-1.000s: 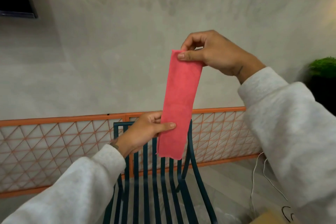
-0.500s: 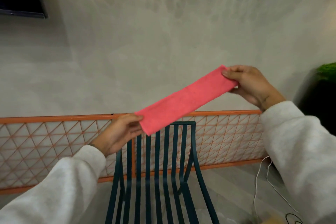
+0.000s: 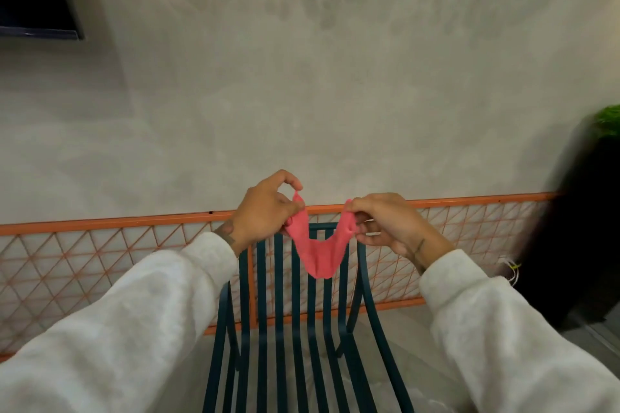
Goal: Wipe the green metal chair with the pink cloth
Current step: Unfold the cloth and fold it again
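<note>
Pink cloth point(image 3: 318, 255) sags between hands point(image 3: 265, 208) point(image 3: 379, 225) before green chair point(image 3: 278, 295); orange fence point(image 3: 100, 221) behind.

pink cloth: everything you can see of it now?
The pink cloth is a narrow strip of plain, soft, matte fabric. It sags in a U between the two hands: the left hand pinches one end, the right hand pinches the other, both ends bunched. The drooping middle hangs in front of the chair backrest's top; whether it touches the slats cannot be told.

patio — concrete wall point(image 3: 335, 84), mesh fence point(image 3: 100, 221), metal chair point(image 3: 363, 275)
</note>
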Demonstrator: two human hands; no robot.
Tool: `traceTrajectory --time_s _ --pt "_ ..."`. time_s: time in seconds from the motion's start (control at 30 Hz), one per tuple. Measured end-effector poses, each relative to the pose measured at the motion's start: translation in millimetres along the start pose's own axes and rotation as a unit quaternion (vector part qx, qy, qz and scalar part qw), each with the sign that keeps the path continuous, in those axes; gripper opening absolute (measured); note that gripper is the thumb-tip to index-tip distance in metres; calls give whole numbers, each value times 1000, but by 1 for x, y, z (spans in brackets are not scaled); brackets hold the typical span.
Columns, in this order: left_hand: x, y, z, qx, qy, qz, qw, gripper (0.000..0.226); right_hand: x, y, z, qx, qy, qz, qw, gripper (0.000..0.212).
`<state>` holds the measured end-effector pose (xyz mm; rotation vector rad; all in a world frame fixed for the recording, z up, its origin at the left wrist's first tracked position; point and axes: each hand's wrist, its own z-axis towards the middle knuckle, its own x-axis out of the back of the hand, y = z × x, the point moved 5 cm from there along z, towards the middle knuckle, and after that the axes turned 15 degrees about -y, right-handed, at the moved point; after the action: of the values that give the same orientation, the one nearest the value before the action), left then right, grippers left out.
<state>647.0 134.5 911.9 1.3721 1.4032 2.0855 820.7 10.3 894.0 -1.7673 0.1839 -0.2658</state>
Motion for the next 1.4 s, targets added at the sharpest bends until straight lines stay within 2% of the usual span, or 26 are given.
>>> traceTrajectory --time_s 0.13,0.23,0.43,0.63,0.8,0.87,0.93,1.0,1.1,1.17,1.27,1.4 --pt "-13 14 5 -5 -45 3 999 17 -26 -9 3 5 -25 -17 1000 23" --pt "-19 17 8 1 -51 16 999 24 -35 -9 6 -1 -21 -19 1000 18" --pt "-19 19 4 25 -74 39 996 30 -39 -2 8 3 -14 -13 1000 24" --pt "-22 19 5 46 -86 70 993 41 -46 1 8 11 -27 26 999 15" --pt "-18 15 7 62 -73 60 994 57 -43 -1 1 30 -50 35 998 38" --pt "-16 18 8 62 -70 48 994 55 -37 0 0 50 -29 3 998 39" --pt "-12 24 10 58 -59 27 996 47 -26 8 0 54 16 -12 998 27" --pt "-8 30 13 52 -48 2 998 39 -20 28 1 18 16 38 999 41" --pt "-2 38 14 38 -50 -65 996 28 -30 64 0 -38 -76 204 975 56" --pt "0 43 14 35 -54 -89 994 22 -38 77 1 -22 -121 317 940 59" --pt "1 45 13 31 -66 -111 991 19 -44 80 5 26 -129 415 900 55" --pt "3 38 10 24 -76 -131 988 15 -36 76 9 64 -88 434 894 49"
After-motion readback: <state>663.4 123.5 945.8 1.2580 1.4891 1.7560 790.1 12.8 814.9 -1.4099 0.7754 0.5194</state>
